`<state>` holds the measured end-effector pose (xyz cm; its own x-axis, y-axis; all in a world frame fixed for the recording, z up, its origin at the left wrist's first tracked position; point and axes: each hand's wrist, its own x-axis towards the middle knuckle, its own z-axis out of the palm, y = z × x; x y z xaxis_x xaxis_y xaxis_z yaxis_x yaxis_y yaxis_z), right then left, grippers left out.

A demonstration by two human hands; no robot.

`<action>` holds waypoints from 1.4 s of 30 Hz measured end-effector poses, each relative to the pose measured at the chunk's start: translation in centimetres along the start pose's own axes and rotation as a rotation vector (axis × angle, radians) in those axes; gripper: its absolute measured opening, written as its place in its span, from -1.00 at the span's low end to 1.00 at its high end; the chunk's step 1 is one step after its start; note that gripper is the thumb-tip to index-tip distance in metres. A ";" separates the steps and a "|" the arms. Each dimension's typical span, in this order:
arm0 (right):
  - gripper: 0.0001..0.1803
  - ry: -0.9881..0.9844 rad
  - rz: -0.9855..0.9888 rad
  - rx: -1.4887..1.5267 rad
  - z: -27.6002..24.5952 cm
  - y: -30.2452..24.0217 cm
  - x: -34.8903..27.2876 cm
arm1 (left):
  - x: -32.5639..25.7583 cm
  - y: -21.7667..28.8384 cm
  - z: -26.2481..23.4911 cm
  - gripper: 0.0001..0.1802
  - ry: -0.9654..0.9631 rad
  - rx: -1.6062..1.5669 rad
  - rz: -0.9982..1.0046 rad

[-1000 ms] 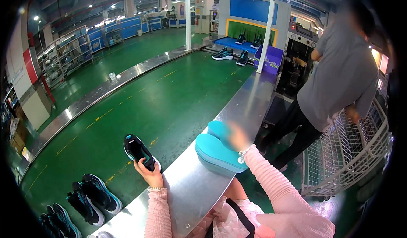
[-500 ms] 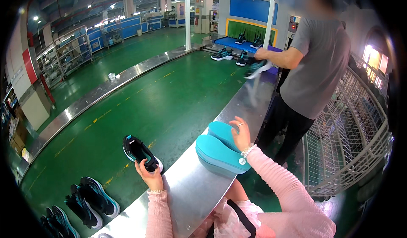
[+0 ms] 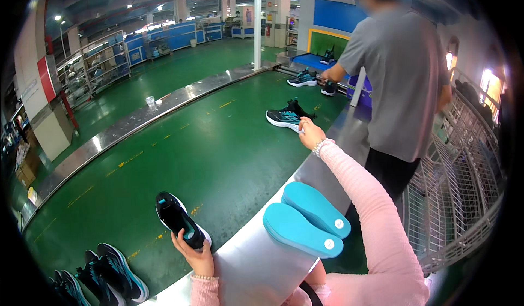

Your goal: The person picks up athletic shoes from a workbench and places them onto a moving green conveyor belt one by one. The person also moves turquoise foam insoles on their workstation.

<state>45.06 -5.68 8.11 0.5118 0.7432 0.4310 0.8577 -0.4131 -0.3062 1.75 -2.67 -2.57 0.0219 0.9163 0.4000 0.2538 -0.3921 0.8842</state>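
Observation:
My left hand grips a black sneaker with a white sole by its heel end, fingers at the opening, where a teal lining shows. Farther off, my right hand has its curled fingers at the heel end of another black sneaker, with teal marks and a white sole, on the green surface. Its fingertips partly overlap that shoe. Between my arms, a stack of teal insoles lies on the metal ledge beside a second teal stack; each has a round white sticker on top.
Several black sneakers stand at the lower left. A co-worker in a grey shirt stands at the right, one hand near sneakers by a machine with a blue bed. A wire cart is at far right. A metal ledge runs before me.
My right hand has moved from above the insoles forward to the sneaker. That sneaker, earlier in the co-worker's hand, now stands nearer on the green surface. The view has shifted.

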 end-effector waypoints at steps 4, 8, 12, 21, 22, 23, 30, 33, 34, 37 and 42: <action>-0.65 -0.206 0.115 -0.242 2.9 4.0 3.1 | -0.3 0.1 -0.1 -0.29 0.006 0.092 0.017; -0.61 -0.272 0.202 -0.339 4.5 7.1 4.7 | -0.3 1.1 -0.2 -0.30 0.021 0.048 -0.030; -0.67 -0.482 0.324 -0.346 6.5 7.7 5.1 | -0.4 1.0 -0.2 -0.30 0.034 0.053 -0.061; -0.64 -0.160 0.195 -0.333 5.2 6.6 6.1 | -0.3 0.3 0.3 -0.32 0.048 0.044 -0.029; -0.64 -0.161 0.192 -0.339 4.9 6.6 6.3 | -0.5 -0.4 0.4 -0.32 0.062 0.035 -0.028; -0.63 -0.190 0.220 -0.358 4.6 6.8 6.5 | -0.6 -0.8 0.5 -0.33 0.076 0.025 -0.027; -0.59 -0.328 0.283 -0.410 5.6 8.7 6.9 | -0.2 1.2 0.4 -0.33 0.079 0.022 -0.094; -0.62 -0.355 0.277 -0.375 6.6 9.5 6.8 | -0.3 1.0 0.3 -0.34 0.050 0.028 -0.099; -0.69 -0.257 0.224 -0.362 7.4 10.2 6.7 | -0.3 0.9 0.3 -0.34 0.056 0.054 -0.076; -0.83 -0.096 0.126 -0.360 8.0 10.1 6.8 | -0.3 1.0 0.4 -0.34 0.062 0.073 -0.056; -0.87 0.125 -0.176 -0.355 8.7 4.9 6.3 | -0.5 1.0 1.0 -0.34 0.088 0.076 -0.047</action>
<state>52.02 1.53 1.96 0.3390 0.7583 0.5569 0.8852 -0.4575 0.0842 2.98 -3.47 -2.11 -0.0758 0.9214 0.3811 0.3256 -0.3384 0.8829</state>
